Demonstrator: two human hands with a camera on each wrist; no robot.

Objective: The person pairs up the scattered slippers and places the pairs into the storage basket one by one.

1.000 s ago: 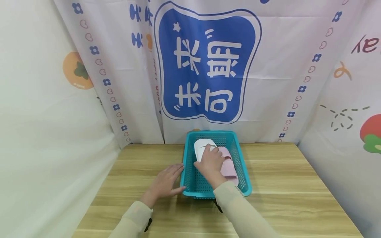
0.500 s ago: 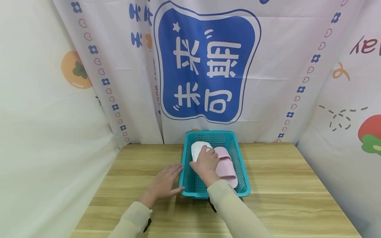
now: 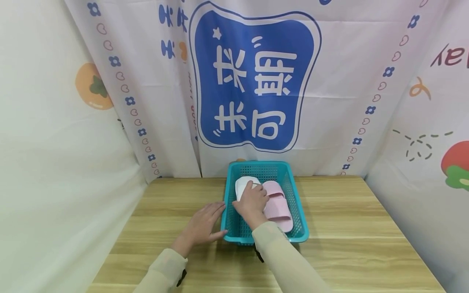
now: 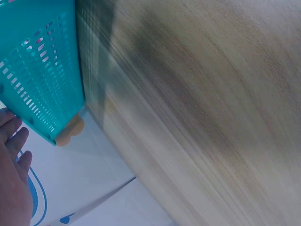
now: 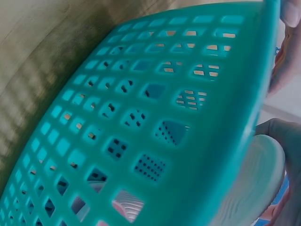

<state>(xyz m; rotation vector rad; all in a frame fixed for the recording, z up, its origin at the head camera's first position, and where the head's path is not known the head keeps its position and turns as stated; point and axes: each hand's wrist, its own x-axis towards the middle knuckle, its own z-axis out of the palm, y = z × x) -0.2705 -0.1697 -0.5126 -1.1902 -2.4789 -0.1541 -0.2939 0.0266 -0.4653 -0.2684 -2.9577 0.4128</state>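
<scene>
A teal perforated basket [image 3: 303, 224] stands on the wooden table against the back curtain. Inside it on the right lies a pink slipper [image 3: 279, 209]. My right hand [image 3: 252, 202] reaches over the near rim and grips a white slipper [image 3: 242, 184] in the basket's left half, covering much of it. In the right wrist view the pale end of the white slipper [image 5: 258, 179] shows beyond the basket wall [image 5: 197, 146]. My left hand [image 3: 203, 224] touches the basket's left rim with extended fingers; in the left wrist view, fingers [image 4: 17, 140] lie by the rim.
The wooden table [image 3: 351, 236] extends to both sides of the basket. A white curtain [image 3: 329, 122] with a blue printed sign [image 3: 253, 81] hangs behind, and printed cloth walls [image 3: 421, 171] enclose the sides.
My right hand has moved slightly left and down with the white slipper, uncovering more of the pink one. My left hand stays at the rim.
</scene>
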